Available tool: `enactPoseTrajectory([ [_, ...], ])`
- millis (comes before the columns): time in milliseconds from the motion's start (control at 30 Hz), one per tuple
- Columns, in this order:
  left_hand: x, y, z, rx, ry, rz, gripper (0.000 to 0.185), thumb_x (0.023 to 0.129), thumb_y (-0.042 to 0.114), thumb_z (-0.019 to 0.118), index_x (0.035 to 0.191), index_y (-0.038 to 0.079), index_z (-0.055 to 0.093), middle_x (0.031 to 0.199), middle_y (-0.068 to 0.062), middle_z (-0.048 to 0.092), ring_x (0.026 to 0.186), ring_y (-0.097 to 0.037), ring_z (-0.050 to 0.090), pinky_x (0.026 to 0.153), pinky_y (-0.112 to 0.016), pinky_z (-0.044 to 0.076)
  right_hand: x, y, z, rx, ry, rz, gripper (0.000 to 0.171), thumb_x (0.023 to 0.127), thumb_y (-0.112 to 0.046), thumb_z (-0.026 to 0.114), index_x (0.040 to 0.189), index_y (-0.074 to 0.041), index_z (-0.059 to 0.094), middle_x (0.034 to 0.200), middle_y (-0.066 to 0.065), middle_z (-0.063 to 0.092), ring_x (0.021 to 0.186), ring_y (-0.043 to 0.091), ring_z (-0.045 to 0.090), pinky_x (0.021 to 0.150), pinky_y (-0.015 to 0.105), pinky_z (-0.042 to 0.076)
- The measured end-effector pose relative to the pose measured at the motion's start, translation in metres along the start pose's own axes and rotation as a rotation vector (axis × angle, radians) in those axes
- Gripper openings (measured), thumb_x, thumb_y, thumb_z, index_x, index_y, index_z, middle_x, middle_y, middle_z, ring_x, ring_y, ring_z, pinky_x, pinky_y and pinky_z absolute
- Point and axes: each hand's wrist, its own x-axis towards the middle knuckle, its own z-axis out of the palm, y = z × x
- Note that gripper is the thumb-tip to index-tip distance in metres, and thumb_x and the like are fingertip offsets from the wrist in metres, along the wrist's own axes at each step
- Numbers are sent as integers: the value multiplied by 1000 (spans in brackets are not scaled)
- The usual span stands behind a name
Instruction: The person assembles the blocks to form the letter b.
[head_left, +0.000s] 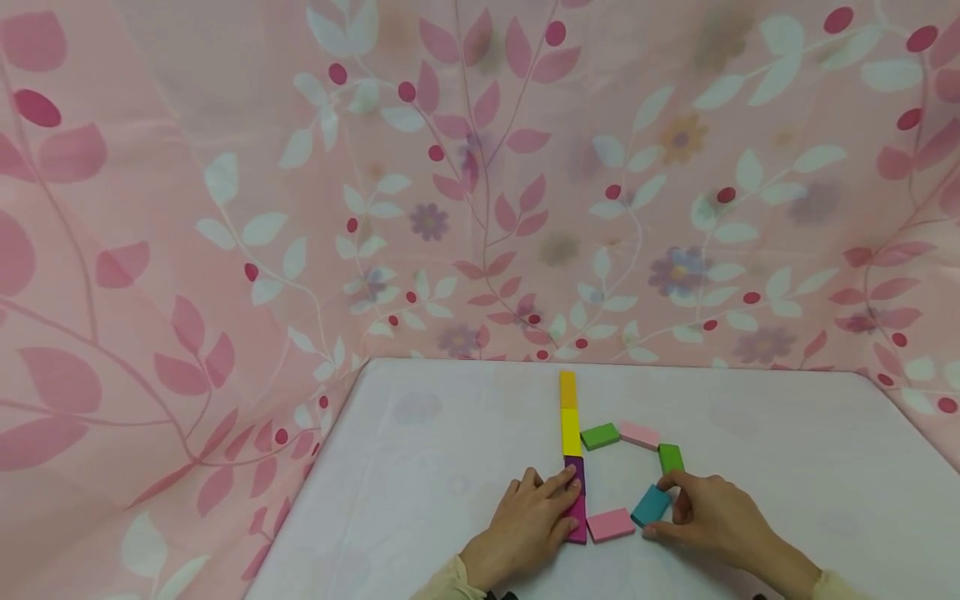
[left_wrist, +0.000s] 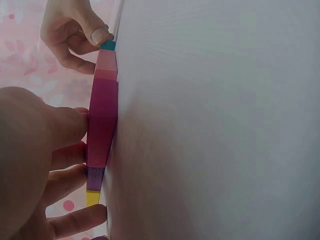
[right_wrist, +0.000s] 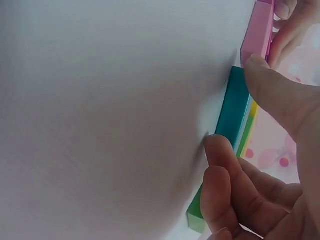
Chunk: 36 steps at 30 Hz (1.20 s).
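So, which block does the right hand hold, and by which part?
The right hand pinches the teal block by its two short ends.

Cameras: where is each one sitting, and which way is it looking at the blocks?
Head: worn high, looks forward and down at the table; shows left hand and right hand.
Left wrist: low along the tabletop, looks at the magenta block; shows left fingers.
Right wrist: low too, looks at the teal block; shows right fingers.
Shared: every view shows the teal block.
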Motion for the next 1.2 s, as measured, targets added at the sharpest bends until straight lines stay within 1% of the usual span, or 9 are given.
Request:
enactPoseTrajectory([
  [333, 0, 0, -1, 4, -16, -9, 50, 108, 47, 56, 156, 34, 54, 169, 16, 39, 103, -10, 40, 80, -26, 34, 2, -7, 5, -39, 24, 45, 67, 67, -64, 93, 111, -18, 72, 66, -13, 54, 60, 7, 46, 57, 24, 38],
  [467, 1, 0, -2, 10, -15, -12, 50, 108, 47, 57, 156, 34, 54, 168, 17, 40, 103, -11, 40, 80, -26, 34, 1, -5, 2, -45, 38, 19, 66, 69, -66, 91, 111, -19, 72, 65, -15, 54, 59, 5, 46, 56, 24, 38],
  [567, 1, 0, -1, 13, -16, -8, 50, 108, 47, 57, 156, 34, 54, 168, 17, 40, 103, -11, 41, 80, -27, 34, 2, 2, -2, -33, 96, -30, 62, 73, -64, 89, 111, -17, 73, 67, -18, 56, 58, 2, 45, 55, 23, 38],
  [667, 1, 0, -1, 14, -17, -3, 50, 108, 47, 56, 156, 34, 54, 168, 16, 40, 103, -10, 41, 80, -26, 34, 6, 14, -8, -28, 204, -70, 55, 80, -54, 89, 114, -13, 74, 76, -14, 64, 64, 2, 51, 56, 23, 41],
  [800, 1, 0, -1, 14, -15, 1, 50, 108, 47, 56, 156, 33, 54, 168, 16, 40, 102, -10, 40, 78, -25, 33, 17, 34, -17, -21, 292, -118, 57, 87, -36, 88, 129, -2, 69, 103, 6, 74, 86, 16, 66, 67, 34, 53],
  [867, 1, 0, -1, 16, -12, 5, 50, 109, 47, 56, 156, 33, 54, 168, 15, 40, 102, -10, 40, 78, -25, 32, 21, 44, -20, 9, 274, -143, 60, 90, -28, 86, 136, 3, 63, 115, 16, 73, 94, 25, 70, 73, 41, 57],
  [933, 0, 0, -1, 19, -8, 8, 50, 109, 47, 56, 156, 32, 55, 168, 15, 40, 102, -10, 40, 78, -25, 32, 24, 52, -21, 62, 226, -159, 59, 93, -23, 83, 140, 6, 60, 122, 20, 71, 98, 28, 70, 78, 43, 58],
  [1067, 0, 1, -1, 21, 0, 8, 49, 108, 47, 57, 155, 32, 55, 168, 15, 41, 102, -10, 40, 78, -25, 32, 27, 60, -18, 123, 156, -163, 52, 96, -21, 80, 139, 3, 63, 124, 15, 71, 100, 26, 70, 79, 32, 58],
  [1200, 1, 0, 1, 18, 9, 10, 49, 108, 47, 56, 155, 32, 56, 168, 14, 42, 102, -10, 40, 77, -24, 31, 29, 61, -14, 116, 160, -172, 48, 93, -23, 82, 133, -2, 68, 119, 10, 71, 98, 23, 69, 77, 28, 57],
])
